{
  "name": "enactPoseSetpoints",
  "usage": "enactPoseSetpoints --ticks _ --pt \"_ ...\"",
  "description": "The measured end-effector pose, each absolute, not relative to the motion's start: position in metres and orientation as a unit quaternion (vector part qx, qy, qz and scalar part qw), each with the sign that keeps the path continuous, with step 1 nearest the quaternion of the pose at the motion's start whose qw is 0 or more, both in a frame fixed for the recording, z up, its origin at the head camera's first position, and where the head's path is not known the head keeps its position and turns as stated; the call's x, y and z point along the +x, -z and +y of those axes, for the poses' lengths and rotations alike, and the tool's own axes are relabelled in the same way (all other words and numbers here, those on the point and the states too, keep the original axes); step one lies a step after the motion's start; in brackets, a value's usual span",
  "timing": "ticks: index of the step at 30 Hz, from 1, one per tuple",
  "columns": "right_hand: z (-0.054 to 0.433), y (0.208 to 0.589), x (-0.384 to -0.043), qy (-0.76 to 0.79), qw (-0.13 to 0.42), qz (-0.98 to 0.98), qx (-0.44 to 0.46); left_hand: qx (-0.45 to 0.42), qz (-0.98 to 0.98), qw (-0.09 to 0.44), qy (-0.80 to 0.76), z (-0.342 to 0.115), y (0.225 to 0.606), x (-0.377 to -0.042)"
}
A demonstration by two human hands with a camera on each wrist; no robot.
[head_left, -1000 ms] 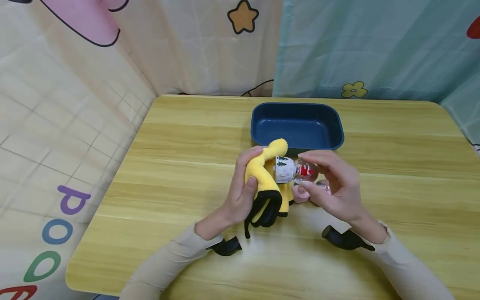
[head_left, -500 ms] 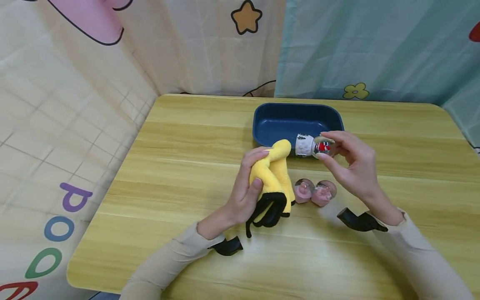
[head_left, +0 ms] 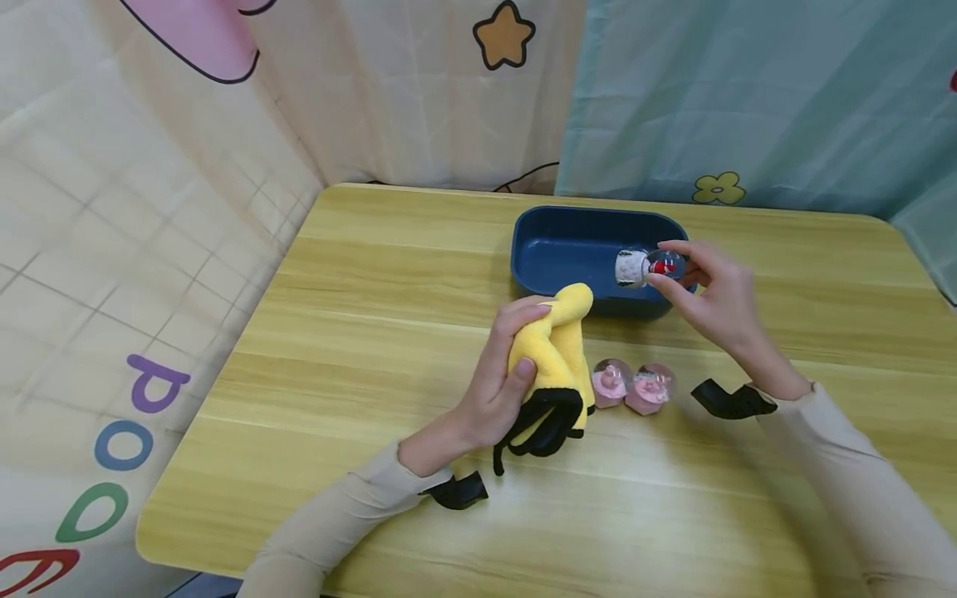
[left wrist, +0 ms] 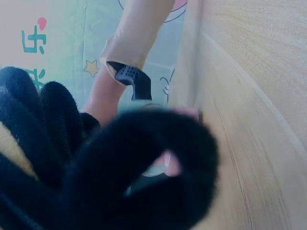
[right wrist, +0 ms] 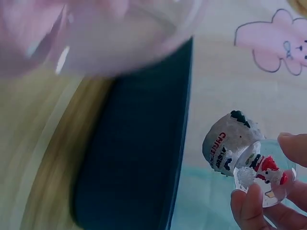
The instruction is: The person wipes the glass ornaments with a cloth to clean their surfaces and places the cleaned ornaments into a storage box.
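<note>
My right hand (head_left: 715, 295) pinches a snow globe (head_left: 649, 267) by its clear dome, thumb on one side and fingertips on the other. The globe lies sideways over the right part of the dark blue bin (head_left: 557, 253), its white base pointing left; a red figure shows inside. My left hand (head_left: 499, 378) grips a yellow cloth bundle with black trim (head_left: 552, 357), which hangs in folds in front of the bin. In the left wrist view the black trim (left wrist: 139, 124) fills much of the picture. Two small pink-based globes (head_left: 611, 384) stand side by side just right of the cloth.
All this is on a light wooden table (head_left: 359, 332). Printed curtains (head_left: 426, 108) hang close behind its far edge and along the left. Black wrist mounts (head_left: 736, 400) stick out below both hands.
My right hand has carried the snow globe away from the yellow cloth, rightward and back over the bin, uncovering the two pink globes. The left hand keeps its grip almost in place.
</note>
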State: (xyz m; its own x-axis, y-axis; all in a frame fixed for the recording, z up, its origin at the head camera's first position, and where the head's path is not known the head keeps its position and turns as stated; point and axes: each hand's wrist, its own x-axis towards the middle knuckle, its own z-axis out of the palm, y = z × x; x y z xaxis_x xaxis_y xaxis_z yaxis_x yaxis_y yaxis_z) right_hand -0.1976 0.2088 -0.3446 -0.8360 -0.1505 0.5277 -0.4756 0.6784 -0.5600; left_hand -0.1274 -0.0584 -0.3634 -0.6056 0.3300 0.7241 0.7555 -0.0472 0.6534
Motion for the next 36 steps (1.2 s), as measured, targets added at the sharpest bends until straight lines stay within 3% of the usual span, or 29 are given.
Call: enactPoseSetpoints --ticks 22,36 --pt "0.228 0.346 -0.257 -0.155 0.132 -0.958 0.203 -0.403 -0.677 0.156 0.596 -0.058 0.368 -0.126" --pt "0.223 0.345 -0.277 -0.097 0.023 -0.976 0.194 -0.401 -0.683 0.151 0.592 -0.058 0.368 -0.125"
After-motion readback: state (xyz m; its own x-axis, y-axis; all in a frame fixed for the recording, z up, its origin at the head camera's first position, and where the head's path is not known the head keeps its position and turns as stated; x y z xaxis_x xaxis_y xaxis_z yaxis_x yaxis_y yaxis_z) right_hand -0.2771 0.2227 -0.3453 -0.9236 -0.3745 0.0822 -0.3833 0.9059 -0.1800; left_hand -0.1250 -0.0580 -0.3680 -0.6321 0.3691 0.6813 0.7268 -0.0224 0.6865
